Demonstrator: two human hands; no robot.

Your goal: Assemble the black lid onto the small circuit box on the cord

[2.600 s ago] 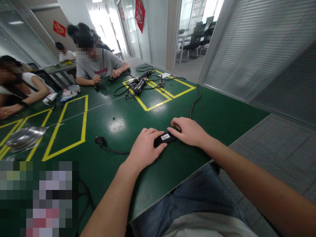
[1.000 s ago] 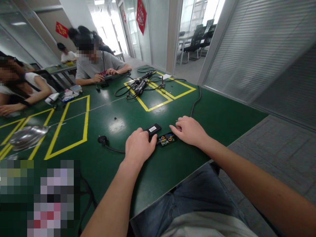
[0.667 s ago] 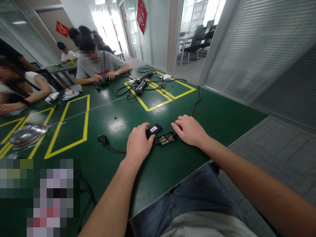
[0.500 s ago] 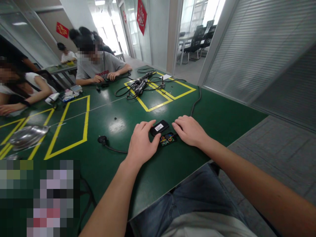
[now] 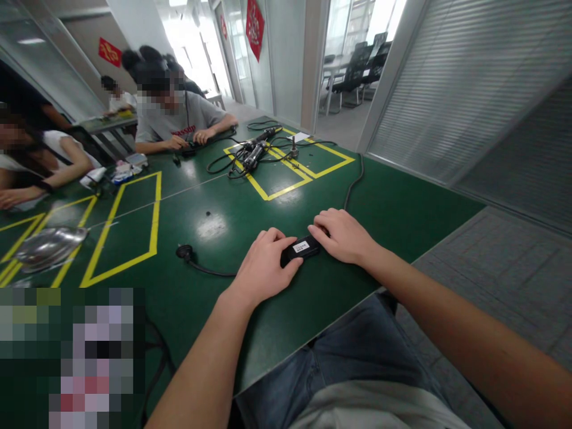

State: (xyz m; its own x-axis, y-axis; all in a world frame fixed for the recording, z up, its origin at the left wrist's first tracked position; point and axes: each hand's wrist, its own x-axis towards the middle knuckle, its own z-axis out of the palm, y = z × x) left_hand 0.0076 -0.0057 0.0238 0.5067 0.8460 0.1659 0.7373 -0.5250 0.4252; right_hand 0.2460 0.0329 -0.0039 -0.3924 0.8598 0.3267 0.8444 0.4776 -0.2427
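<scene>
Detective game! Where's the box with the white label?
In the head view, the black box is right of centre, between the left hand and right hand.

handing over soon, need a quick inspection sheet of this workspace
surface: glossy green tabletop with yellow tape rectangles
job's things: small black rectangular white-labelled box, interior not visible
clutter: black-and-silver cylindrical tools; shiny silvery dish-like object
grips: left grip pinches the box's left end; right grip at its right
cables: black cord with round plug; black cable beyond right grip
surroundings: grey-shirted person across the tabletop; grey slatted blinds
</scene>
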